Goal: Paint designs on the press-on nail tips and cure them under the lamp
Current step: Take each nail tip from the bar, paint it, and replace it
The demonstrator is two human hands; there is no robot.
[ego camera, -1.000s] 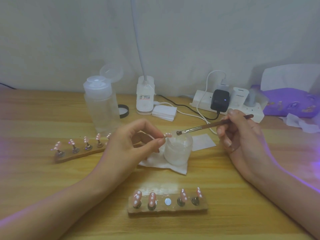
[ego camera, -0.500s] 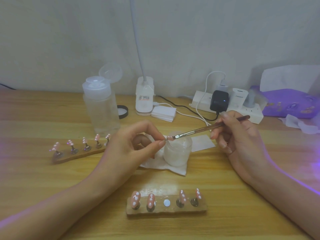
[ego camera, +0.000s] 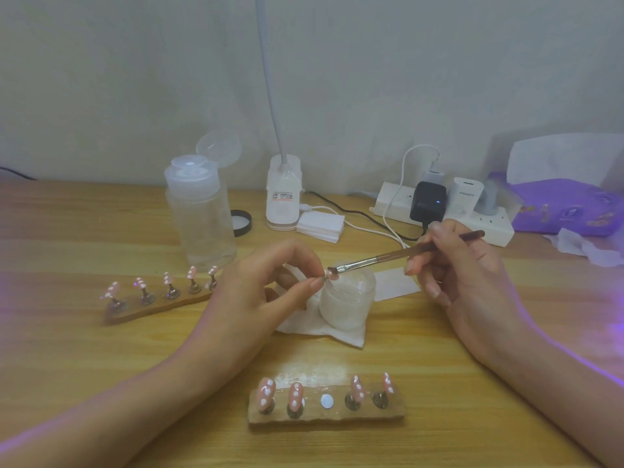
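Note:
My left hand [ego camera: 266, 292] pinches a small pink nail tip [ego camera: 332, 273] on its stand, just above a frosted jar [ego camera: 347, 304]. My right hand [ego camera: 462, 275] grips a thin brown brush [ego camera: 398, 254], and its bristles touch the held tip. Near the table's front edge lies a wooden holder [ego camera: 326, 405] with several pink tips dotted white and one bare white magnet spot in the middle. A second holder [ego camera: 158, 300] with several pink tips lies at the left.
A clear pump bottle [ego camera: 199, 214] with its lid open stands behind the left holder. A white lamp base [ego camera: 283, 197], a stack of white pads [ego camera: 320, 226], a power strip [ego camera: 449, 211] with cables and a purple bag [ego camera: 567, 207] line the back. A tissue [ego camera: 324, 329] lies under the jar.
The brush tip has moved left and down from just beside the held nail tip onto it. My left hand has stayed nearly still over the jar.

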